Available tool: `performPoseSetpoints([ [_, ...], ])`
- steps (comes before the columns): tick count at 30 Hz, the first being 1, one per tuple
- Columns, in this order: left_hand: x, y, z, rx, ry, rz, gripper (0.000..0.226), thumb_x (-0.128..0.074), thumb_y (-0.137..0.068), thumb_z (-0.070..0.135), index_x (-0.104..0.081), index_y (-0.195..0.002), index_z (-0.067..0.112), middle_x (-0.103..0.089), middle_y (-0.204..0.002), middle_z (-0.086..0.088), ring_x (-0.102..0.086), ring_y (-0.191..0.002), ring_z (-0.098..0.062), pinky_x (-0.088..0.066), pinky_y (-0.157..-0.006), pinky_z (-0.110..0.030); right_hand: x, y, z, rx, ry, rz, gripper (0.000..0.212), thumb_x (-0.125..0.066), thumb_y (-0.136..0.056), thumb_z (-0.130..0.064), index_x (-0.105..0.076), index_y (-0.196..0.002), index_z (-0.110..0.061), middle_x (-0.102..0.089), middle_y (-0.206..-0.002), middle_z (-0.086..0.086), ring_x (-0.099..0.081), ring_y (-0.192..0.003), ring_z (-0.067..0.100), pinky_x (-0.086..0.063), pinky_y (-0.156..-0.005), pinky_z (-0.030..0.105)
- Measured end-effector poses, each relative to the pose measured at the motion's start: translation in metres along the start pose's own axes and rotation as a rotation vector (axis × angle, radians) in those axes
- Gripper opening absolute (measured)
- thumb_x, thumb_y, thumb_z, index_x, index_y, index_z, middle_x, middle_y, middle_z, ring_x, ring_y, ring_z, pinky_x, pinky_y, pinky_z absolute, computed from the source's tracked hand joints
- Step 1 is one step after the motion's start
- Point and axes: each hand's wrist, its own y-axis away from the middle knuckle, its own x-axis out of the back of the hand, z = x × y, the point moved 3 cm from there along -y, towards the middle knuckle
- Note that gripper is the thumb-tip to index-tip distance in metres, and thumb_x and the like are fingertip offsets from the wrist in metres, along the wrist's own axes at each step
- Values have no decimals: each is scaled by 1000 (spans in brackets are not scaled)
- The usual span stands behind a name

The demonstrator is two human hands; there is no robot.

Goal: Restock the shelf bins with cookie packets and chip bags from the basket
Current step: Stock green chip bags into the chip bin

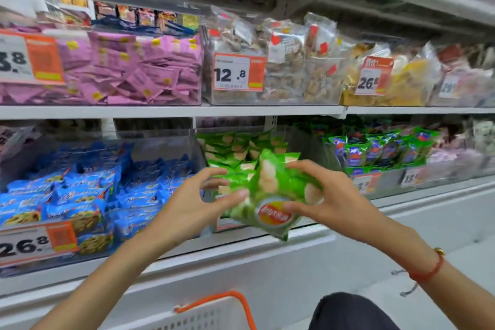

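Green chip bags (270,190), a small bunch with a red and yellow round logo on the nearest one, are held in front of the lower shelf's middle clear bin (300,142), which is already part-filled with matching green bags. Right hand (329,195) grips the bunch from its right side, fingers curled over the top edge and thumb pressed near the logo. Left hand (195,201) is at the bunch's left edge, fingers spread and bent, the thumb tip touching the foil; whether the other fingers touch cannot be told. A red cord bracelet (428,268) sits on the right wrist.

Blue cookie packets (88,195) fill the lower left bin behind a 26.8 price tag (24,245). Above, pink packets (134,69) lie left and clear-wrapped snacks (281,61) centre, with a 12.8 price tag (233,72). A white basket (211,316) with an orange handle stands near the bottom edge.
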Motion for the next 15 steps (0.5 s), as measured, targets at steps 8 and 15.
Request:
performPoseSetpoints([
  [8,-14,-79,3,-142,-363,170,15,-58,-91,34,-62,-105,37,-60,-102,20,-55,-104,-10,-48,-85,-35,26,-15,82,-158,-91,621,55,-80,-73,-26,-51,-119,-26,-65,-108,-8,-62,-99,12,-52,-85,39],
  [15,-59,-184,-8,-183,-775,18,30,-44,-96,28,-62,-120,24,-62,-125,-5,-53,-115,-29,-46,-91,-38,-9,-56,128,-42,151,664,50,-80,-75,-20,-51,-115,-20,-64,-112,-1,-62,-95,22,-43,-70,26],
])
